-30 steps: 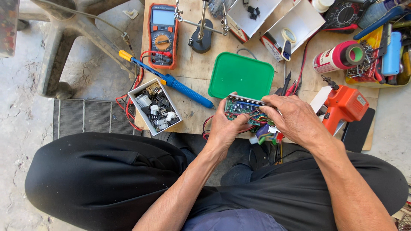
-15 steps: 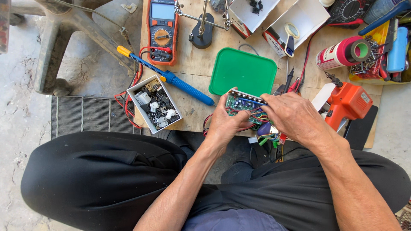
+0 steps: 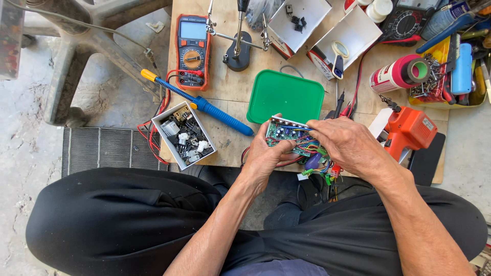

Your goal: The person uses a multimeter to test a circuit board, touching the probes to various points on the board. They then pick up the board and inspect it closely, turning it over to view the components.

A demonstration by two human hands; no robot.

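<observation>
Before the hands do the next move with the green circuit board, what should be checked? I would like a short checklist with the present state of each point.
1. Green circuit board held by both hands: ok, left hand at its left end, right hand over its right end.
2. Coloured wires free of tangles: cannot tell, partly hidden under the right hand.
3. Blue-handled soldering iron apart from the hands: ok, it lies to the left on the wooden board.
4. Green plastic lid clear of the circuit board: ok, it lies just beyond it.
5. Orange multimeter display reading: cannot tell.
</observation>
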